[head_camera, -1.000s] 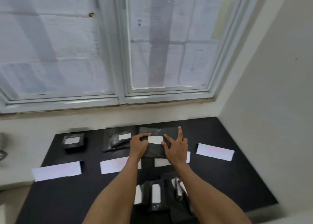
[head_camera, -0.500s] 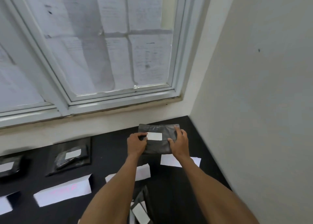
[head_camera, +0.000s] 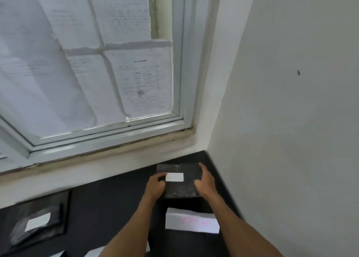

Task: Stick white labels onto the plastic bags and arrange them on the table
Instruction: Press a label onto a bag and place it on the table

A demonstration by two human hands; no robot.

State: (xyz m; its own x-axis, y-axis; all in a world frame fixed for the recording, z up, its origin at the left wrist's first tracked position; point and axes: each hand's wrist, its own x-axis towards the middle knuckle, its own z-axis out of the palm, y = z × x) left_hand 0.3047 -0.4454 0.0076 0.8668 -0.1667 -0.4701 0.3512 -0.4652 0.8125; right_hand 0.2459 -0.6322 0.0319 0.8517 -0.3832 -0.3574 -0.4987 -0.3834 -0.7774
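Plain room corner: paper-covered window [head_camera: 108, 66], black table [head_camera: 108, 208].

Your bare left hand [head_camera: 154, 187] reaches forward palm down, its fingers [head_camera: 162, 176] curled inward. Your bare right hand [head_camera: 206, 181] stretches alongside, fingers extended, both forearms angling inward from below.

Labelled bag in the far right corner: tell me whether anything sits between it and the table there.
Nothing visible does. The labelled bag lies flat on the black table, left hand and right hand at its sides. The paper strip lies nearer, apart.
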